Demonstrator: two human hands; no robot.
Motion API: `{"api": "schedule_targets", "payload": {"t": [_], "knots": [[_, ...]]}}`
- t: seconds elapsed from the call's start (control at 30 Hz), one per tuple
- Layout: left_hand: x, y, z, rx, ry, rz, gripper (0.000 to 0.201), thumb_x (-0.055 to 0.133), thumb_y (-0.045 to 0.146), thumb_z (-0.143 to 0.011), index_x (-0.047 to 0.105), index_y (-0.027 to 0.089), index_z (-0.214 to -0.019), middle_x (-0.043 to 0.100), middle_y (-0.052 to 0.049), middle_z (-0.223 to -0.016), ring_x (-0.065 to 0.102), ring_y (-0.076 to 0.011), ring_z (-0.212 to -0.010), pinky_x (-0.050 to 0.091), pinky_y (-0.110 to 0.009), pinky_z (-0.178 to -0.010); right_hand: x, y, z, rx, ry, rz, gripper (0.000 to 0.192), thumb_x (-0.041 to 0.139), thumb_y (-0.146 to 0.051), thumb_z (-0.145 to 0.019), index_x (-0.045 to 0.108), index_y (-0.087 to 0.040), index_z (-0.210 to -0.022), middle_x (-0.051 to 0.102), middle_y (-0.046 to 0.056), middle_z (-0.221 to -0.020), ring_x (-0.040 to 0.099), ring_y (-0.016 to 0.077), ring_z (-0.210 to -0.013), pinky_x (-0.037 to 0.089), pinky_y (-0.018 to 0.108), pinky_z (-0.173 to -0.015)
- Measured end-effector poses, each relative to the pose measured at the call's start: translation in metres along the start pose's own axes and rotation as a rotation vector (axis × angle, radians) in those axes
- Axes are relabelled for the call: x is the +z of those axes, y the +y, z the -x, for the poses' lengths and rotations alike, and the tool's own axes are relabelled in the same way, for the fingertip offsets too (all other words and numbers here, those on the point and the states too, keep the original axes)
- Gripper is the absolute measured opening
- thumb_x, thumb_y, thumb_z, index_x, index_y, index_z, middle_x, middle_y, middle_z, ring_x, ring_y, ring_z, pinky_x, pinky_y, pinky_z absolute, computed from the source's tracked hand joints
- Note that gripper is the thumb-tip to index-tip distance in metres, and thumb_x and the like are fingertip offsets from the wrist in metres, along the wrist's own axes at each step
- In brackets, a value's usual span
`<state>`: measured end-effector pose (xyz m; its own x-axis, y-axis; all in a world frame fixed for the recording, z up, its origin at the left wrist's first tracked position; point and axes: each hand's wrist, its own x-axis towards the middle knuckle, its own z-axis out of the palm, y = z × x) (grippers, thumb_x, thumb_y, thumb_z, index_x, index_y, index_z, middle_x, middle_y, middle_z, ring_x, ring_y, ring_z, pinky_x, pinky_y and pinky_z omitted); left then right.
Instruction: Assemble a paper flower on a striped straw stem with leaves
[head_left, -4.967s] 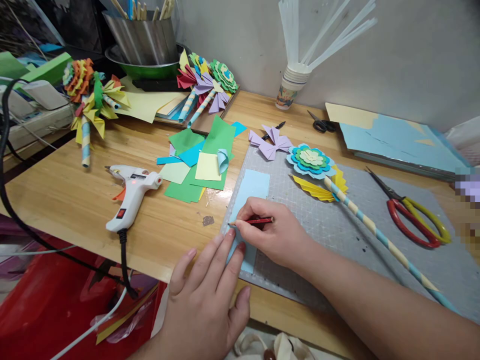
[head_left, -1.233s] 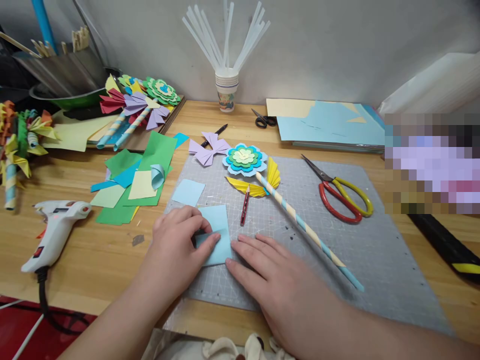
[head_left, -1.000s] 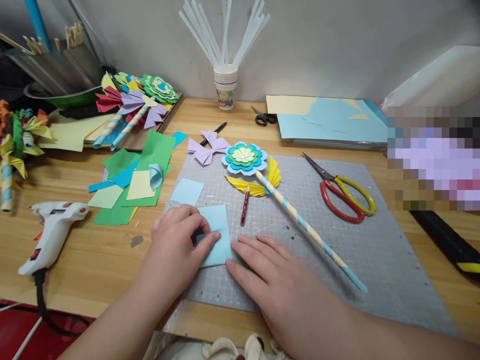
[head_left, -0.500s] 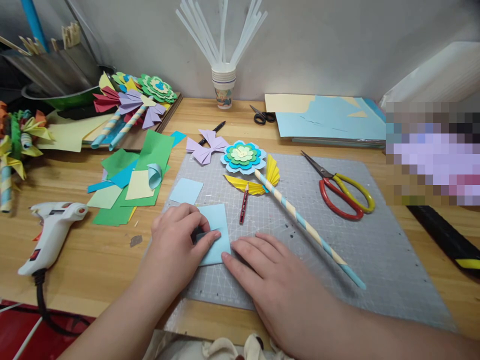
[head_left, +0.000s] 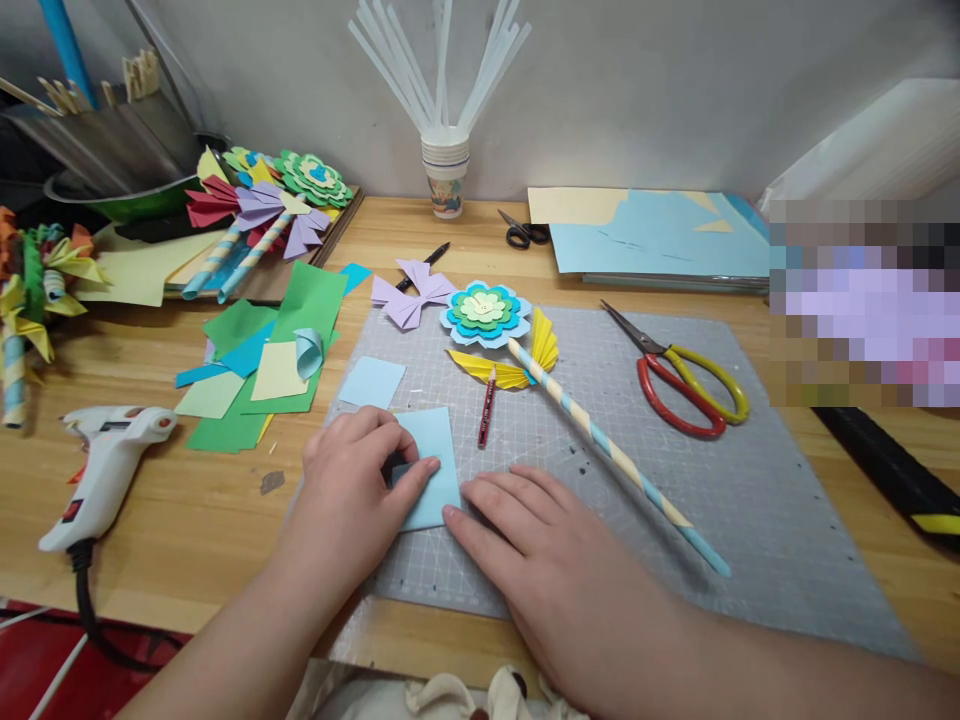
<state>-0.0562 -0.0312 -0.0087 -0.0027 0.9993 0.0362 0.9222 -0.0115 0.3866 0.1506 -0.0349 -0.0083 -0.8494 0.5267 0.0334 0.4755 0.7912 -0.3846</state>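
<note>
pressing down on a pale blue sheet (head_left: 441, 480) with the thumb and bent fingers of the left grip (head_left: 356, 480), atop the gray cutting mat (head_left: 757, 500); can't tell whether pinching the sheet or only leaning on it. resting the right grip (head_left: 544, 545) low and loosely spread, fingers apart, with the thumb at the sheet's near right corner. just beyond the left grip, can see a smaller pale blue piece (head_left: 373, 382); just beyond the right grip, a red pencil (head_left: 487, 410), and past that a pleated yellow leaf (head_left: 546, 345) and a layered paper flower (head_left: 485, 312) on a striped stick (head_left: 611, 452) slanting down to the right of the right grip. farther right of that grip, can see scissors (head_left: 686, 392) with red and yellow handles. left of the left grip, can see a white glue gun (head_left: 109, 475) on the bench (head_left: 206, 530); farther off on that side, paper scraps (head_left: 304, 325), mostly green.
</note>
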Motion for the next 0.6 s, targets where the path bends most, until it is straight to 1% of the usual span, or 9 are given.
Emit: {"api": "schedule_targets", "payload": {"t": [0.2, 0.3, 0.4, 0.5, 0.6], "knots": [[0.0000, 0.0005, -0.0003, -0.004, -0.005, -0.007, 0.018, 0.059, 0.034, -0.082, 0.057, 0.022, -0.069, 0.059, 0.000, -0.080, 0.055, -0.0217, -0.084, 0.033, -0.038, -0.077, 0.0002, 0.0001, -0.0004, -0.006, 0.011, 0.009, 0.047, 0.043, -0.011, -0.084, 0.051, -0.012, -0.130, 0.054, 0.014, -0.132, 0.044, 0.0273, -0.122, 0.032, 0.047, -0.107], [0.0003, 0.0007, -0.0006, -0.001, -0.003, -0.004, 0.015, 0.061, 0.033, -0.082, 0.057, 0.022, -0.073, 0.060, -0.001, -0.082, 0.055, -0.0219, -0.085, 0.032, -0.039, -0.078, -0.0002, 0.0002, -0.0006, -0.007, 0.018, -0.003, 0.047, 0.043, -0.009, -0.082, 0.053, -0.009, -0.127, 0.055, 0.016, -0.131, 0.045, 0.0284, -0.121, 0.032, 0.048, -0.107], [0.0002, 0.0007, -0.0012, 0.055, -0.009, 0.017, 0.007, 0.059, 0.029, -0.084, 0.061, 0.024, -0.080, 0.062, -0.001, -0.090, 0.054, -0.0225, -0.091, 0.031, -0.041, -0.082, -0.0007, -0.0003, 0.0000, -0.005, 0.046, -0.042, 0.046, 0.041, -0.005, -0.079, 0.056, -0.005, -0.123, 0.055, 0.017, -0.129, 0.045, 0.0283, -0.121, 0.031, 0.048, -0.109], [0.0003, 0.0001, -0.0015, 0.122, -0.032, 0.024, 0.011, 0.056, 0.026, -0.087, 0.065, 0.028, -0.081, 0.063, -0.001, -0.094, 0.053, -0.0228, -0.093, 0.031, -0.041, -0.082, -0.0022, -0.0019, 0.0003, 0.012, 0.074, -0.094, 0.048, 0.040, -0.002, -0.077, 0.056, -0.004, -0.122, 0.056, 0.017, -0.128, 0.046, 0.0279, -0.120, 0.033, 0.048, -0.109], [0.0010, -0.0008, -0.0014, 0.116, -0.043, 0.034, 0.011, 0.057, 0.026, -0.086, 0.066, 0.028, -0.080, 0.064, 0.000, -0.094, 0.053, -0.0227, -0.093, 0.031, -0.042, -0.082, -0.0038, -0.0032, -0.0002, 0.032, 0.077, -0.123, 0.050, 0.039, -0.001, -0.075, 0.056, -0.003, -0.123, 0.057, 0.018, -0.126, 0.048, 0.0277, -0.117, 0.035, 0.047, -0.108]]}}
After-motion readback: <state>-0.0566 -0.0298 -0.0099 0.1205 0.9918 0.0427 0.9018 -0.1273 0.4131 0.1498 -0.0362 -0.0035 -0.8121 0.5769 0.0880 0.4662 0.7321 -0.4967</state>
